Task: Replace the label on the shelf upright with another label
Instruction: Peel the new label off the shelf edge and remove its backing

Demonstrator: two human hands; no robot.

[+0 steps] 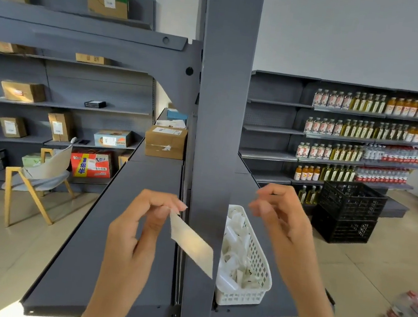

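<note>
A grey shelf upright [220, 106] runs down the middle of the view. My left hand [140, 229] pinches the top corner of a white label [191, 241], which hangs slanting down to the right in front of the upright. My right hand [280, 215] hovers to the right of the upright, fingers curled loosely, thumb and forefinger near each other, with nothing visibly in them. No label shows on the face of the upright.
A white plastic basket [253, 294] full of white paper slips stands on the grey shelf [101, 237] just right of the upright. A cardboard box [165, 142] sits farther back. Black crates [347, 211], bottle shelves and a chair [38, 175] stand around.
</note>
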